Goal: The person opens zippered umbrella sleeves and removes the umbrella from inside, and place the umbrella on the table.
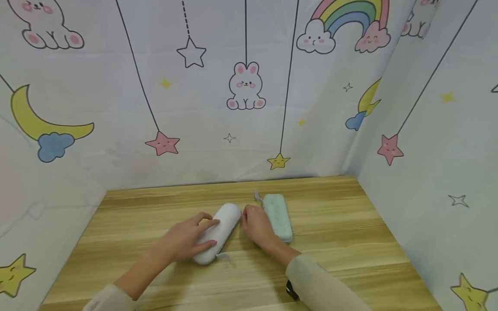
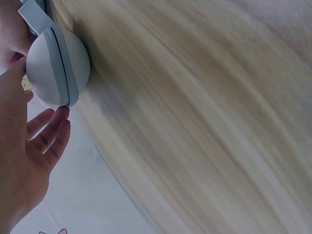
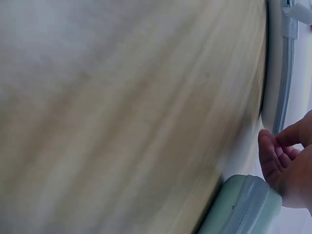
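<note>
A white, rounded zip case (image 1: 227, 220) lies slantwise on the wooden table. My left hand (image 1: 186, 238) holds it from the left, thumb and fingers spread over its top. In the left wrist view, a pale blue zip band and a grey strap (image 2: 36, 17) show at the near end of the case (image 2: 41, 70). My right hand (image 1: 256, 225) is at the far end, fingers curled. The right wrist view has its thumb and forefinger (image 3: 288, 135) pinching at the end of the zip; the zipper pull is hidden between them.
Just right of my right hand lies a mint green zip case (image 1: 279, 220) with a grey strap (image 1: 258, 197). A white curtain (image 1: 210, 164) with cartoon prints borders the wooden table (image 1: 330, 259) at the back and both sides. Something small and black (image 1: 291, 290) shows beside the right sleeve.
</note>
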The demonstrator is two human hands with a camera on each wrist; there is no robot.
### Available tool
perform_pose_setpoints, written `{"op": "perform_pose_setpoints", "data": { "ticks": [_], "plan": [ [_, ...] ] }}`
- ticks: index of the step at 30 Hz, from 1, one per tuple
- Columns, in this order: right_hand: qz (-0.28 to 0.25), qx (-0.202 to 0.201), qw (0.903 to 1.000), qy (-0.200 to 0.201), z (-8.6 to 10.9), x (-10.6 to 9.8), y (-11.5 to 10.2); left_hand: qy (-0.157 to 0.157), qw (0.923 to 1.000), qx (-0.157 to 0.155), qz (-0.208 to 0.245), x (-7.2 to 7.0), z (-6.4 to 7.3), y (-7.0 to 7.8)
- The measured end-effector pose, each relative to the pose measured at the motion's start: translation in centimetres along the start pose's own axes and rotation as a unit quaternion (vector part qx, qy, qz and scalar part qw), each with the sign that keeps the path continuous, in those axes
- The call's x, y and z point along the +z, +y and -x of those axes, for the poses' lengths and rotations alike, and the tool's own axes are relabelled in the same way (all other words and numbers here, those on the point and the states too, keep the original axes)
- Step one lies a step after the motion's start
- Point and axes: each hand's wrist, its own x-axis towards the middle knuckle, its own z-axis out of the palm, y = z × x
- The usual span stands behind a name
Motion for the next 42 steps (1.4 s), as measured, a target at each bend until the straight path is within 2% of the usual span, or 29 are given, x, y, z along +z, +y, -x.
{"op": "perform_pose_setpoints", "data": {
  "ticks": [5, 10, 16, 19, 22, 30, 37, 42],
  "plan": [
    [-0.008, 0.010, 0.9997, -0.022, -0.9, -0.2, 0.0, 0.001, 1.0000, -0.006, 0.005, 0.2, -0.4, 0.8],
    [-0.015, 0.018, 0.9991, -0.037, -1.1, -0.1, 0.1, 0.027, 0.9996, -0.006, -0.003, 0.5, -0.8, 1.1],
    [-0.017, 0.031, 0.9979, -0.054, -1.0, -0.1, 0.1, 0.048, 0.9977, 0.033, 0.037, 1.2, -2.2, 1.5],
    [-0.014, 0.029, 0.9979, -0.057, -0.9, 0.0, 0.0, 0.051, 0.9968, 0.048, 0.040, 1.7, -2.8, 2.0],
    [-0.010, 0.024, 0.9983, -0.052, -0.9, 0.0, -0.1, 0.057, 0.9963, 0.051, 0.038, 2.2, -3.2, 2.5],
    [-0.008, 0.016, 0.9990, -0.042, -0.8, 0.1, -0.2, 0.054, 0.9976, 0.039, 0.016, 2.8, -3.3, 2.9],
    [-0.011, 0.006, 0.9993, -0.034, -0.8, 0.2, -0.1, 0.029, 0.9995, 0.011, 0.008, 2.9, -3.0, 2.2],
    [-0.023, 0.004, 0.9988, -0.042, -0.6, 0.1, 0.1, 0.030, 0.9995, 0.002, 0.015, 2.8, -3.0, 2.2]
  ]
}}
